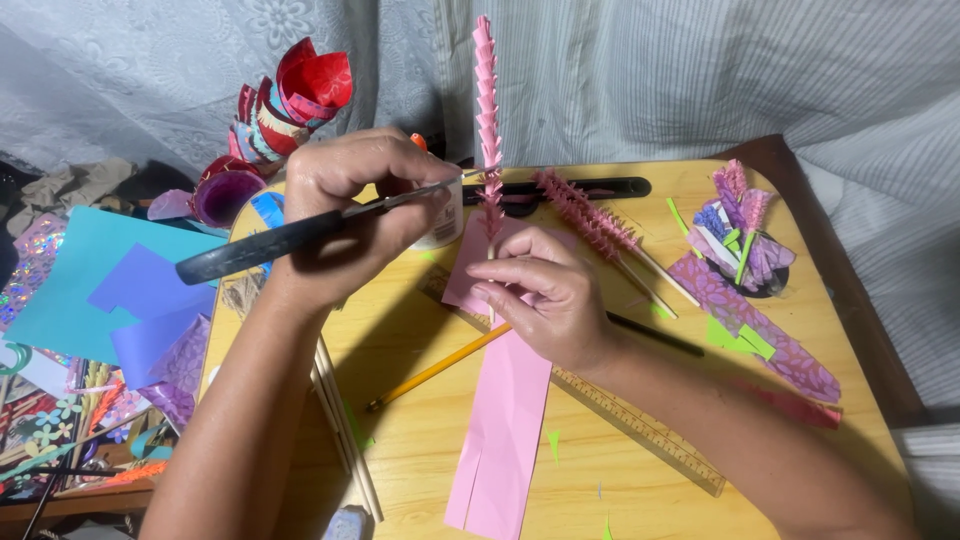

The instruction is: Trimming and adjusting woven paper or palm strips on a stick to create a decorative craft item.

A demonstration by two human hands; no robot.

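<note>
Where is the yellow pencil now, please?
In the head view, the yellow pencil lies on the wooden table, below the right hand, partly under the pink paper strip.

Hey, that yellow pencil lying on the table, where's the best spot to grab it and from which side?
Grip the yellow pencil on its bare lower shaft, near the dark tip, coming from above. It lies flat and slanted on the wooden table; its upper end runs under the right hand and the pink paper strip, so only that stretch is free.

A small white glue bottle with an orange cap stands behind the left hand.
</note>
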